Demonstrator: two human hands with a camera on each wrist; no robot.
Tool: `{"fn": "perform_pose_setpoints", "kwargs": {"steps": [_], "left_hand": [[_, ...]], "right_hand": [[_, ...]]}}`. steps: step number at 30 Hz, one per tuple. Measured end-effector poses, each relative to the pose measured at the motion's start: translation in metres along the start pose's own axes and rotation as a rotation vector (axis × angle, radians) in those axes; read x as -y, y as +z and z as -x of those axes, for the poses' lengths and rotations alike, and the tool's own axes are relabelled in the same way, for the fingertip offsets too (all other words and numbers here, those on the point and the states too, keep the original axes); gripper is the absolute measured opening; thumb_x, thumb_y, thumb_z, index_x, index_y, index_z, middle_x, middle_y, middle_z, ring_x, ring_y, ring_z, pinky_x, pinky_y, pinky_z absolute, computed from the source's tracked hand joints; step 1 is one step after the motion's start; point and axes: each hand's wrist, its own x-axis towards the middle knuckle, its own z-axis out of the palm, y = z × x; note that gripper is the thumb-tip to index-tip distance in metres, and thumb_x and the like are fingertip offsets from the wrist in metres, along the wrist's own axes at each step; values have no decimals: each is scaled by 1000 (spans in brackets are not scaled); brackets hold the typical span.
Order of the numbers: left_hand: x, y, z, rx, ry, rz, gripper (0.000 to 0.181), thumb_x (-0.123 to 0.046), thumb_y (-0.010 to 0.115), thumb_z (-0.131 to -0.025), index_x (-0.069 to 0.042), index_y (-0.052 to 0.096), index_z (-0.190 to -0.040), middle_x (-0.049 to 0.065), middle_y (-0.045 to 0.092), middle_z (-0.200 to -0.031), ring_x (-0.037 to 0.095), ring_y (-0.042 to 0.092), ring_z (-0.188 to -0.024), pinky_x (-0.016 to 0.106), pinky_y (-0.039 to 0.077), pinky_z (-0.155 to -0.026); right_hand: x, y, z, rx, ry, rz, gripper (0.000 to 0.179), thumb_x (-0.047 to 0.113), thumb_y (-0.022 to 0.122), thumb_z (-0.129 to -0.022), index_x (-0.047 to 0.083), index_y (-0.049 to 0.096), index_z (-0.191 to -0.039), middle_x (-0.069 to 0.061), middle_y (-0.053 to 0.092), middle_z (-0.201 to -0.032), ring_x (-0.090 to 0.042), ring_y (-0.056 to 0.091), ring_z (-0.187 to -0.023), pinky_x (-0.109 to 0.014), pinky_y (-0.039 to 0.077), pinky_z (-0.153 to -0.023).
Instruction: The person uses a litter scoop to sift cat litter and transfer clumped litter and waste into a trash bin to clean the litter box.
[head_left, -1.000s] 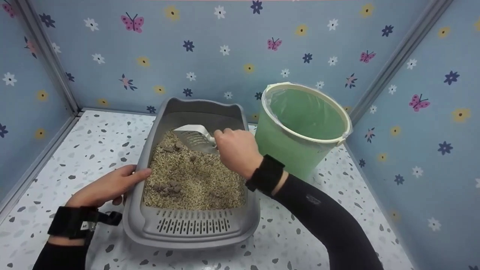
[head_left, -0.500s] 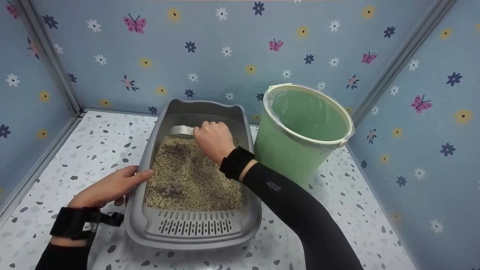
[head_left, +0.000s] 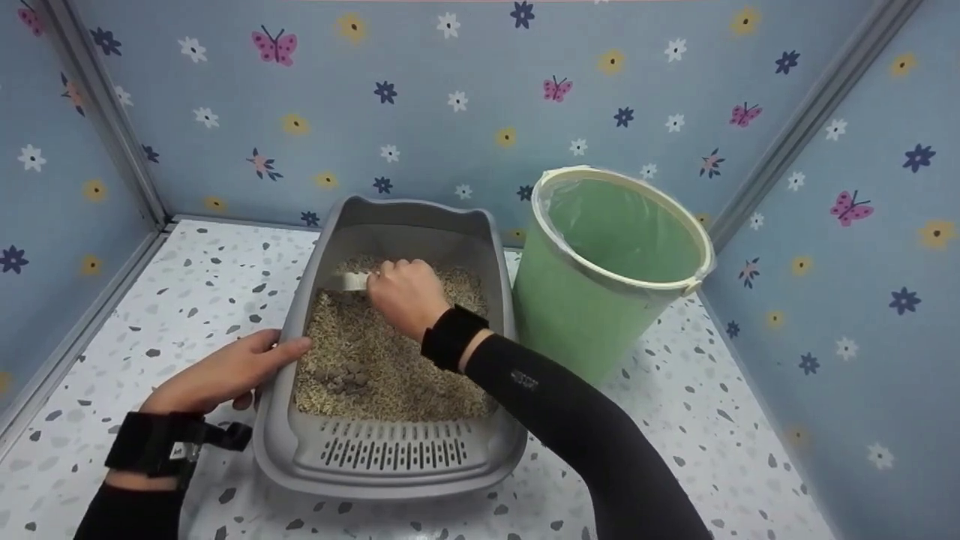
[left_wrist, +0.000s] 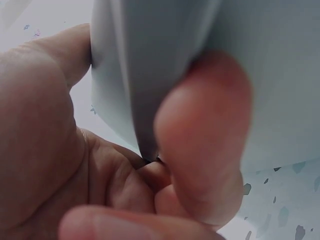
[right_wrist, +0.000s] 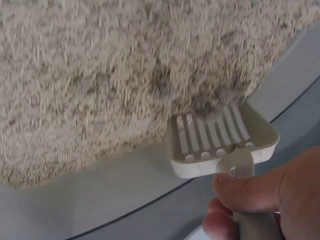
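A grey litter box (head_left: 390, 486) holds pale pellet litter (head_left: 442, 394), with a pile of grey-brown clumps (head_left: 346, 379) near its front left. My right hand (head_left: 409, 298) is over the back part of the box and grips the handle of a white slotted litter scoop (right_wrist: 187, 169). In the right wrist view, the scoop's front edge meets the litter, with some dark clumps at its mouth. My left hand (head_left: 229, 371) holds the box's left side. Its thumb lies over the rim, and the left wrist view shows fingers curled against the outer wall (left_wrist: 280, 100).
A green bucket (head_left: 570, 322) with a clear plastic liner and cream rim stands right of the box, close to its side. Flower-patterned panels (head_left: 450, 67) enclose the back and both sides. The speckled white floor (head_left: 217, 289) shows around the box.
My right hand has moved left and slightly toward me, bringing the scoop from above the litter down into it at the back left. The left hand keeps its hold on the box.
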Motion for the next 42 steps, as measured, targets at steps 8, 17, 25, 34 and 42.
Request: {"fn": "perform_pose_setpoints", "kwargs": {"steps": [8, 17, 25, 34, 42], "left_hand": [[0, 0, 1, 5, -8, 5, 58, -55, 52, -117, 1, 52, -133, 8, 65, -83, 12, 42, -52, 27, 38, -46], [1, 0, -1, 9, -13, 13, 59, -55, 53, -117, 1, 52, -131, 9, 68, -84, 11, 45, -51, 26, 38, -45], [2, 0, -1, 16, -16, 5, 58, -56, 53, -117, 1, 51, -129, 10, 66, -85, 11, 42, -51, 26, 39, -46], [1, -1, 1, 22, -6, 8, 58, -54, 51, -118, 2, 51, -130, 11, 67, -86, 11, 41, -50, 26, 39, -46], [0, 1, 0, 21, -1, 20, 55, -53, 52, -118, 1, 51, -127, 9, 65, -84, 11, 41, -51, 26, 38, -46]], "right_hand": [[8, -13, 23, -2, -88, -32, 29, 14, 59, -112, 19, 76, -88, 4, 72, -87, -8, 57, -61, -27, 54, -50], [10, -40, 63, 47, -161, -128, 22, 11, 63, -111, 16, 78, -94, 5, 71, -89, -7, 51, -60, -22, 47, -48], [2, -64, 89, 82, -211, -220, 20, 15, 66, -112, 16, 78, -95, 5, 70, -87, -7, 55, -63, -21, 49, -52], [-39, -62, 70, 82, -49, -318, 13, 5, 70, -105, 10, 79, -97, -3, 73, -90, -18, 68, -70, -36, 61, -60], [-56, -35, 51, 152, 43, -263, 20, 10, 68, -110, 9, 82, -96, -9, 76, -89, -26, 74, -74, -45, 65, -65]]}}
